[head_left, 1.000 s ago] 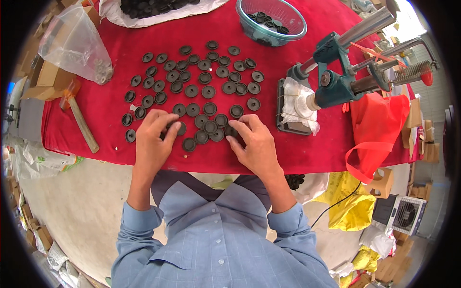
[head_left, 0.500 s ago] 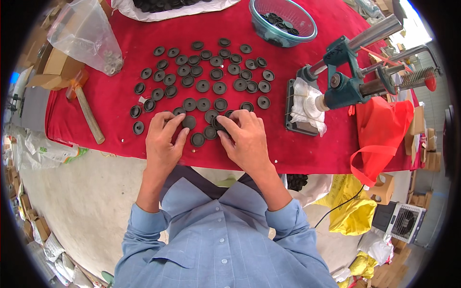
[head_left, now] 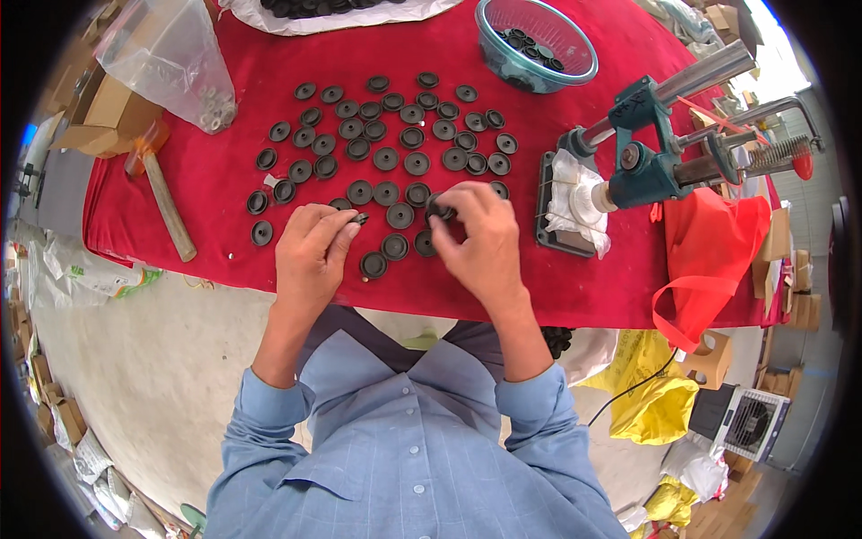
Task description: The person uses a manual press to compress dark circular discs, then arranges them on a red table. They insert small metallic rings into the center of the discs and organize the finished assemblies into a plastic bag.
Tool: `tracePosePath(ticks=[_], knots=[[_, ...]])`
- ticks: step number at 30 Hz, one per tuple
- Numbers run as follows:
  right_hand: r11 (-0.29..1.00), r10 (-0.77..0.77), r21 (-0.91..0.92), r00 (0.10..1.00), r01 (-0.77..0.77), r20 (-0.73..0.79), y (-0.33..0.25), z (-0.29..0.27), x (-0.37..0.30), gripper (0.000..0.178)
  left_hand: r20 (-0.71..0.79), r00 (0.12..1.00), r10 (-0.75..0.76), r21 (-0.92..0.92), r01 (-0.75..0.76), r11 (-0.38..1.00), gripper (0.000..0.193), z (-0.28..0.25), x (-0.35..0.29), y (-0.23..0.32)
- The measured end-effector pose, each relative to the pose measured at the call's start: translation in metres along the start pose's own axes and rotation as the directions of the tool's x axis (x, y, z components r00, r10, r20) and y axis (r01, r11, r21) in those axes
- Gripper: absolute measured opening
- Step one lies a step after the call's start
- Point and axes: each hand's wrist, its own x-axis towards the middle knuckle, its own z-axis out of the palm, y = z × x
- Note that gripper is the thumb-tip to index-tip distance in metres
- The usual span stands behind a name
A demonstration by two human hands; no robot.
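Many round black discs (head_left: 385, 159) with raised rims and small centre knobs lie spread over the red cloth. My left hand (head_left: 311, 244) pinches one black disc (head_left: 359, 218), seen nearly edge-on between thumb and fingertips. At the right of the group, my right hand (head_left: 482, 238) is closed on another black disc (head_left: 440, 208), tilted and partly covered by the fingers. Close to both hands lie single discs, among them one (head_left: 394, 247) between them and another (head_left: 373, 264) near the cloth's front edge.
A green hand press (head_left: 642, 135) stands to the right, its base padded with white wrapping. A teal basket (head_left: 539, 79) holds more discs at the back. On the left are a wooden-handled hammer (head_left: 167, 203), a clear plastic bag (head_left: 166, 63) and a cardboard box (head_left: 108, 117). A red bag (head_left: 718, 242) hangs at right.
My left hand has lifted a disc from the cloth. The right hand has moved slightly right and now holds a tilted disc. The whole view has shifted a little.
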Motion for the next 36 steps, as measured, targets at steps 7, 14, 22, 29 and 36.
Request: tracePosePath(ticks=[7,14,22,29,36], knots=[[0.972,-0.091,-0.214,0.995,0.098,0.043,0.028,0.004,0.024,0.02,0.028,0.98,-0.198,-0.089,0.2,0.976,0.013,-0.009,-0.01,0.017],[0.993,-0.1,-0.066,0.991,0.094,-0.09,0.015,0.006,0.012,0.02,-0.063,0.997,-0.032,0.099,0.038,0.994,0.012,0.001,-0.016,-0.003],[0.996,-0.084,-0.001,0.995,0.084,0.056,-0.024,-0.004,-0.036,0.029,-0.105,0.97,-0.217,-0.038,0.214,0.976,0.009,-0.007,-0.032,0.012],[0.999,-0.041,0.027,0.998,0.04,0.036,-0.024,-0.006,-0.045,0.04,-0.249,0.948,-0.196,0.206,0.25,0.946,0.038,-0.043,-0.057,-0.009],[0.997,0.067,-0.024,0.997,-0.068,-0.028,-0.017,-0.017,-0.045,0.059,0.098,0.944,-0.315,0.457,0.239,0.857,0.123,-0.061,-0.051,-0.026]])
